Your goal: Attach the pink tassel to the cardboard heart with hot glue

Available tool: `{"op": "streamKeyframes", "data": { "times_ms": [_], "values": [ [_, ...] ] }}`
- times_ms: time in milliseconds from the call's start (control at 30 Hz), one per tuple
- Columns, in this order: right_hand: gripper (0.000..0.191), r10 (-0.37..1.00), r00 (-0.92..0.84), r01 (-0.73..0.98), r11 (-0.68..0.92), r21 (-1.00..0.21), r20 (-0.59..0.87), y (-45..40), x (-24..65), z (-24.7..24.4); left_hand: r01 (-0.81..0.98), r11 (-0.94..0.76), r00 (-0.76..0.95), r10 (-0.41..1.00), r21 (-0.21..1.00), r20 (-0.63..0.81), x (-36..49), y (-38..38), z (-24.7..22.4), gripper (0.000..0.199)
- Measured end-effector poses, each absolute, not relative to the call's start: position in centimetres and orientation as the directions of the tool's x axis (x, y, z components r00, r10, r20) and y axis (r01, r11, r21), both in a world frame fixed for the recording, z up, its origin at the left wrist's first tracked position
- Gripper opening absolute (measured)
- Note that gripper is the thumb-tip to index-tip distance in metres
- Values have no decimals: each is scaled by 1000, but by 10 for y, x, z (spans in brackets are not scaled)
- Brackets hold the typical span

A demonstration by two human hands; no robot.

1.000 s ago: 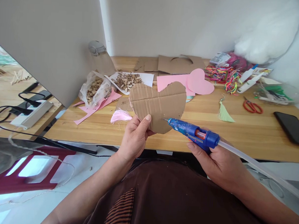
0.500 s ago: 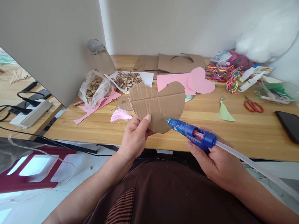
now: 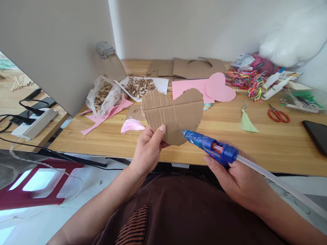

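Observation:
A brown cardboard heart (image 3: 174,112) is pinched at its lower left edge by my left hand (image 3: 148,145), thumb on the face turned to me. My right hand (image 3: 234,176) is wrapped round a blue hot glue gun (image 3: 208,144), its nozzle at the lower middle of the heart; whether the tip touches the cardboard I cannot tell. From the back of the gun runs a long whitish glue stick (image 3: 280,183). A pink tassel (image 3: 132,126) lies just left of my left hand. Behind the heart are a pink paper heart (image 3: 220,87) and a pink sheet (image 3: 188,88).
At the left are a bag of peanuts (image 3: 102,98), shells on paper (image 3: 142,87), pink scraps (image 3: 106,116) and a power strip (image 3: 35,122). To the right lie a green tassel (image 3: 247,120), red-handled scissors (image 3: 278,115), colourful cords (image 3: 245,81) and a black phone (image 3: 320,138).
Almost nothing differs. Both hands keep their grips, and the cardboard heart and the glue gun stay close to the same place, with only a tiny shift of the view.

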State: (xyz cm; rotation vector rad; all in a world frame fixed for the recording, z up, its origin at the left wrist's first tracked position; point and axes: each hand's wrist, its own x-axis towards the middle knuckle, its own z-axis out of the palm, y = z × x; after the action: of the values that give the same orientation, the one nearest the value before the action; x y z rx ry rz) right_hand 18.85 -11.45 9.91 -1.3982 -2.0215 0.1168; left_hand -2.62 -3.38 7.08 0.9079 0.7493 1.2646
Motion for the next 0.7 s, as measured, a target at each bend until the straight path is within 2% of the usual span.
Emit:
{"op": "streamKeyframes", "data": {
  "times_ms": [200, 700],
  "values": [
    [10, 854, -226, 806, 434, -401, 469, -115, 188, 100, -460, 60, 161, 987, 886, 16, -27, -34, 69, 35],
    [8, 881, -212, 814, 398, -423, 422, -119, 188, 99, -441, 46, 154, 988, 896, 25, -27, -33, 68, 34]
  ]
}}
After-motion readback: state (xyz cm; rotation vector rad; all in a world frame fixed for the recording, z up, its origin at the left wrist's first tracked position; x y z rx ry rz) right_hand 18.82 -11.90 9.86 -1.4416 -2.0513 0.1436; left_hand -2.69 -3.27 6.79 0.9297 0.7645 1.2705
